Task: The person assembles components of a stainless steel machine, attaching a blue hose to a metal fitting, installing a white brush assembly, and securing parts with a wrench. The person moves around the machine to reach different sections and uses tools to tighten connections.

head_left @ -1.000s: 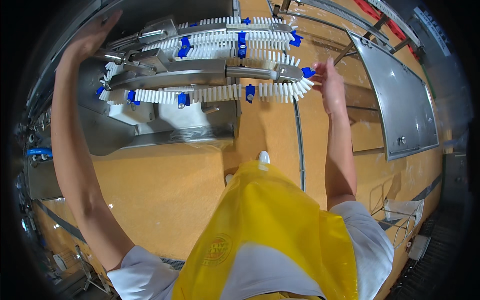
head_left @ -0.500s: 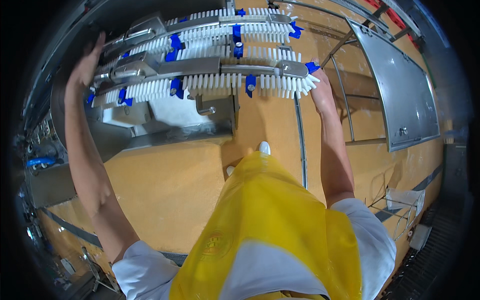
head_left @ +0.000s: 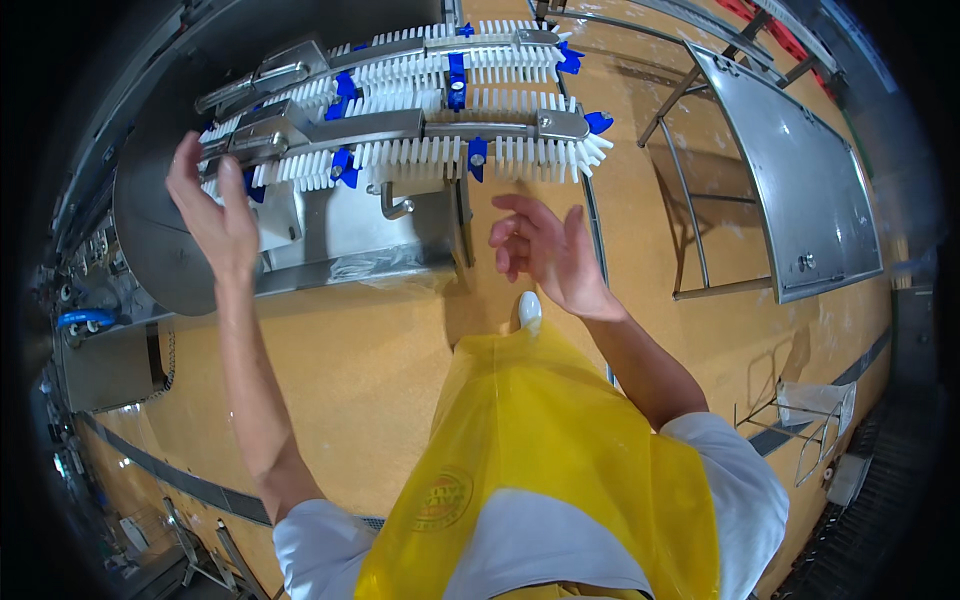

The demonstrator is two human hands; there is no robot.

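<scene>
Two long bars ringed by white plastic fingers run side by side ahead of me: the near finger belt and the far finger belt. Blue pieces stand out among the white fingers, and steel covers lie along the middle of each bar. By the left end of the near belt is my left hand, thumb and fingers apart, holding nothing. My right hand hangs in the air below the belt's right part, fingers loosely bent and apart, also holding nothing.
Under the belts sits a steel machine frame with a bent rod handle. To the right, a steel panel leans on a tubular stand. A small wire rack stands at the lower right.
My right hand has left the near belt's right end and come inward and nearer to me. My left hand has shifted right and nearer from the belt's left end. The belts look unchanged.
</scene>
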